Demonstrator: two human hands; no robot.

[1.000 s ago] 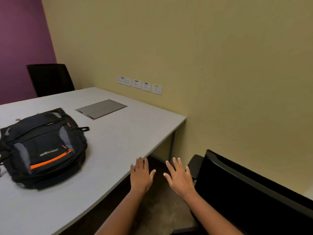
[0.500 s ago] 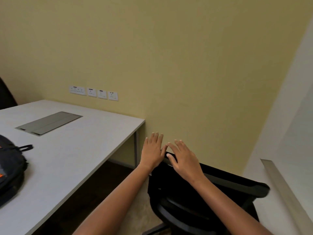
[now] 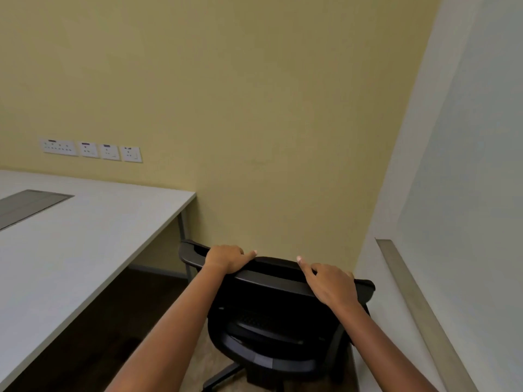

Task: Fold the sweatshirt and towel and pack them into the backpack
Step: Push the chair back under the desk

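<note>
Both hands rest on the top edge of a black office chair (image 3: 271, 315) that stands in front of me, its backrest toward me. My left hand (image 3: 226, 257) grips the backrest's left end, fingers curled over the far side. My right hand (image 3: 331, 284) lies over the right end with the index finger stretched along the rim. No backpack, sweatshirt or towel is in view.
A white table (image 3: 85, 241) runs along the left, with a grey cable hatch (image 3: 25, 203) set in its top. A yellow wall with several sockets (image 3: 90, 149) is behind. A pale wall with a metal rail (image 3: 418, 306) closes the right side.
My view has swung right, so the backpack has left the frame. Both hands moved forward from open in the air and closed onto the chair's backrest.
</note>
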